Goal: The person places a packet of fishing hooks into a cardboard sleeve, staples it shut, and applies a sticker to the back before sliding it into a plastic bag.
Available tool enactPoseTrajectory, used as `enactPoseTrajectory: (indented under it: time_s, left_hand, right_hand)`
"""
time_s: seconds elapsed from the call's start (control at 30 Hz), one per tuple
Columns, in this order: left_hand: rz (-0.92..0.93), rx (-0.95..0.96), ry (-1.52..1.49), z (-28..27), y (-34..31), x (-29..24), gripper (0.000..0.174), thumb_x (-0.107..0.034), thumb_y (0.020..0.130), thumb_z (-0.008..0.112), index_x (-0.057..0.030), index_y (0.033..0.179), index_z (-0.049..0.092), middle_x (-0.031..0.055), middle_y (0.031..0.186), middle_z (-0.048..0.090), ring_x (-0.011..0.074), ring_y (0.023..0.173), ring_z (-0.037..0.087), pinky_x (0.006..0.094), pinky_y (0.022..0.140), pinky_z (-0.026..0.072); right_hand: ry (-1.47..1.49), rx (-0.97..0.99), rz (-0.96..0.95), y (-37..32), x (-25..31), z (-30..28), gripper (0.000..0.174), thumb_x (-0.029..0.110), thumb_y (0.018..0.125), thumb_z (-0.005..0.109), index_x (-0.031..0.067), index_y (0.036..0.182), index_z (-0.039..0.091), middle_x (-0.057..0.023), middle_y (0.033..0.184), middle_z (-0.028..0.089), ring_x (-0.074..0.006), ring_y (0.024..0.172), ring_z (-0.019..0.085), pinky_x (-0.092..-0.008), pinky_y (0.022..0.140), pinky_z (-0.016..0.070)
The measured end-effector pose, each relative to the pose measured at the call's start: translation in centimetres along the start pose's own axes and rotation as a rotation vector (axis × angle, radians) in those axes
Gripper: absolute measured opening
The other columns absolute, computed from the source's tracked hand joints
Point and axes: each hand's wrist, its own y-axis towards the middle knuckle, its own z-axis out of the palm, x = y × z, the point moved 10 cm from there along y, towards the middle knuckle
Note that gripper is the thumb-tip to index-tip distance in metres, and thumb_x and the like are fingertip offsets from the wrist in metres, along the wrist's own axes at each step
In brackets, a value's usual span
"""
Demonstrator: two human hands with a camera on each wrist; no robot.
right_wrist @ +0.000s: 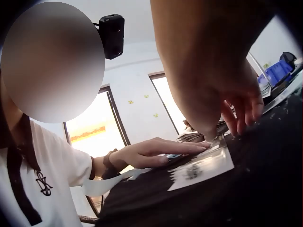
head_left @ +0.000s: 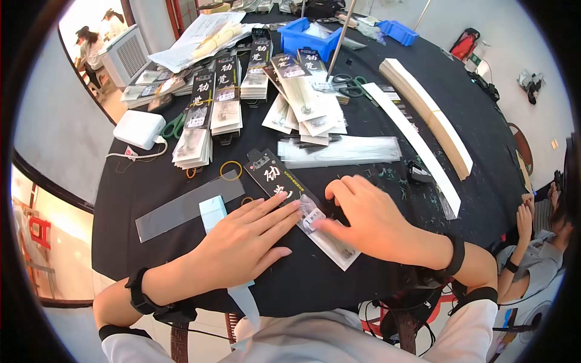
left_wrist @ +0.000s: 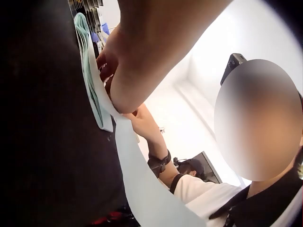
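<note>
A black card with white characters [head_left: 273, 176] lies slanted on the table, with a clear packet and small label [head_left: 311, 219] over its lower half. The left hand [head_left: 242, 242] lies flat, its straight fingertips on the card and the packet's left edge. From the other side, the right hand [head_left: 375, 221] touches the packet with its thumb, its other fingers bent above the cloth. In the right wrist view the packet's pale end [right_wrist: 203, 170] sticks out beside the left hand [right_wrist: 151, 153]. Under the left hand runs a pale blue strip [head_left: 213, 212], hanging over the table's front edge.
Bundles of similar cards [head_left: 227, 97] and a clear sleeve stack [head_left: 339, 151] lie beyond the hands. Scissors [head_left: 351, 86], a blue bin [head_left: 308, 39], long white strips [head_left: 423, 109], a white box [head_left: 139, 129] and a rubber band [head_left: 230, 170] surround them. A transparent sheet [head_left: 175, 212] lies at left.
</note>
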Motion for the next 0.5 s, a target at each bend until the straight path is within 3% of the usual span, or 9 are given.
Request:
enactPoseTrajectory:
  time_s: [0.03, 0.1, 0.17, 0.23, 0.3, 0.37, 0.4, 0.5]
  left_hand:
    - [-0.006, 0.005, 0.001, 0.1, 0.0, -0.1, 0.055, -0.020, 0.084, 0.061, -0.0004, 0.131, 0.043, 0.0148, 0.137, 0.042, 0.0330, 0.127, 0.041, 0.0431, 0.101, 0.0371]
    - [0.006, -0.029, -0.030, -0.1, 0.0, -0.3, 0.052, -0.021, 0.085, 0.060, 0.0001, 0.130, 0.043, 0.0154, 0.137, 0.042, 0.0331, 0.126, 0.041, 0.0426, 0.100, 0.0372]
    - [0.016, -0.061, -0.059, -0.8, 0.0, -0.6, 0.050, -0.022, 0.086, 0.059, 0.0006, 0.128, 0.044, 0.0161, 0.137, 0.042, 0.0333, 0.125, 0.041, 0.0422, 0.100, 0.0373]
    - [-0.050, -0.137, -0.218, -2.0, -0.2, -0.2, 0.048, -0.012, 0.085, 0.059, -0.0007, 0.129, 0.044, 0.0165, 0.139, 0.040, 0.0350, 0.127, 0.039, 0.0392, 0.100, 0.0380]
    - [-0.090, -0.215, -0.210, -2.9, -0.7, -0.2, 0.043, -0.009, 0.085, 0.059, -0.0007, 0.125, 0.047, 0.0169, 0.136, 0.043, 0.0352, 0.122, 0.045, 0.0382, 0.097, 0.0405]
    - [-0.196, -0.295, -0.226, -3.8, -1.4, 0.7, 0.039, -0.009, 0.084, 0.060, 0.0005, 0.121, 0.051, 0.0170, 0.130, 0.048, 0.0349, 0.114, 0.051, 0.0375, 0.095, 0.0419]
    - [-0.212, -0.354, -0.248, -4.2, -1.6, 0.7, 0.034, -0.009, 0.084, 0.060, 0.0011, 0.116, 0.054, 0.0167, 0.121, 0.055, 0.0337, 0.107, 0.056, 0.0372, 0.092, 0.0433]
    - [-0.227, -0.380, -0.273, -4.2, -1.9, 0.8, 0.032, -0.008, 0.084, 0.060, 0.0016, 0.114, 0.054, 0.0173, 0.116, 0.058, 0.0331, 0.106, 0.056, 0.0363, 0.091, 0.0438]
  right_hand:
    - [0.058, 0.062, 0.088, -0.3, -0.2, 0.5, 0.043, 0.030, 0.074, 0.072, -0.0013, 0.091, 0.048, -0.0140, 0.086, 0.052, -0.0298, 0.085, 0.053, -0.0361, 0.071, 0.0466]
    - [0.024, 0.005, 0.075, -0.5, 0.0, 0.8, 0.046, 0.032, 0.073, 0.073, -0.0022, 0.089, 0.048, -0.0160, 0.085, 0.055, -0.0324, 0.084, 0.056, -0.0377, 0.071, 0.0478]
    - [0.071, 0.023, 0.139, -0.6, -0.8, 1.7, 0.044, 0.033, 0.073, 0.074, 0.0016, 0.094, 0.050, -0.0104, 0.082, 0.057, -0.0275, 0.079, 0.057, -0.0369, 0.069, 0.0456]
    - [0.120, 0.050, 0.210, -0.2, -1.4, 1.5, 0.046, 0.033, 0.071, 0.076, 0.0008, 0.092, 0.052, -0.0113, 0.078, 0.059, -0.0275, 0.075, 0.058, -0.0366, 0.068, 0.0454]
    - [0.239, 0.132, 0.263, 0.0, -1.9, 2.2, 0.045, 0.033, 0.069, 0.077, 0.0002, 0.088, 0.053, -0.0111, 0.077, 0.058, -0.0265, 0.075, 0.058, -0.0356, 0.067, 0.0451]
    - [0.236, 0.145, 0.274, 0.1, -2.2, 2.4, 0.041, 0.031, 0.066, 0.078, 0.0015, 0.085, 0.056, -0.0145, 0.083, 0.060, -0.0313, 0.082, 0.060, -0.0402, 0.073, 0.0469]
    - [0.293, 0.107, 0.251, 0.1, -2.1, 2.3, 0.040, 0.030, 0.067, 0.077, 0.0016, 0.085, 0.055, -0.0145, 0.083, 0.061, -0.0308, 0.081, 0.060, -0.0395, 0.073, 0.0467]
    - [0.449, 0.087, 0.244, -0.1, -2.6, 2.6, 0.037, 0.026, 0.072, 0.074, 0.0014, 0.089, 0.053, -0.0138, 0.081, 0.061, -0.0268, 0.077, 0.060, -0.0366, 0.069, 0.0462]
